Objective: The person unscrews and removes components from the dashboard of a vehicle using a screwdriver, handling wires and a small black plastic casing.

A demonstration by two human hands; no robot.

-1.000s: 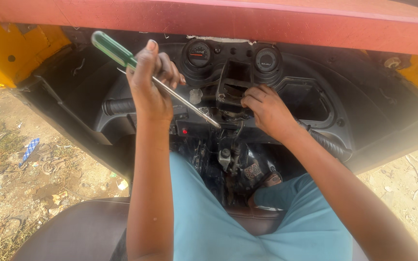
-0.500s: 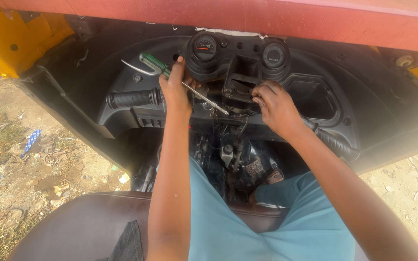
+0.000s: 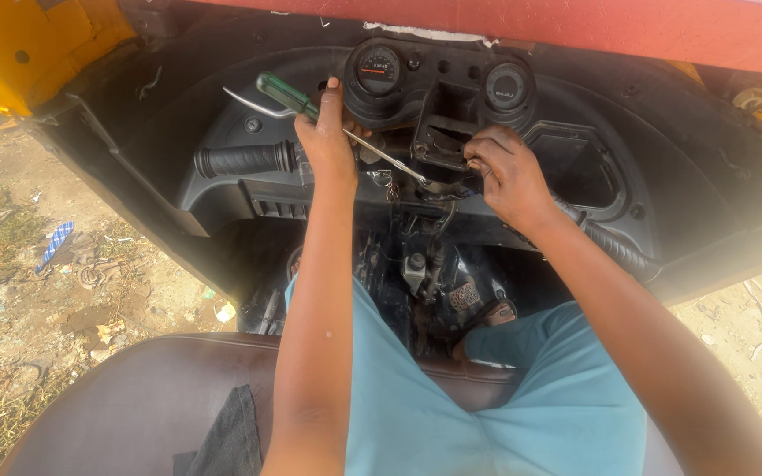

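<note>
My left hand (image 3: 328, 137) grips a screwdriver (image 3: 286, 93) with a green handle; its long metal shaft (image 3: 390, 160) slants down to the right, its tip at the opened centre of a black vehicle dashboard (image 3: 249, 189). My right hand (image 3: 506, 176) rests on the same exposed spot just right of the tip, fingers curled on parts below two round gauges (image 3: 379, 69); whether it grips something there is hidden. A black handlebar grip (image 3: 241, 160) sticks out left of my left hand.
A red panel (image 3: 575, 26) runs across the top, with yellow bodywork (image 3: 19, 44) at the upper left. I sit on a brown seat (image 3: 125, 397) with a dark cloth (image 3: 226, 436) on it. Littered dirt ground (image 3: 28, 282) lies to the left.
My left hand has gone forward and lower, bringing the screwdriver from raised in the air to the dashboard centre. The view has moved closer to the dashboard. My right hand stayed at the opening.
</note>
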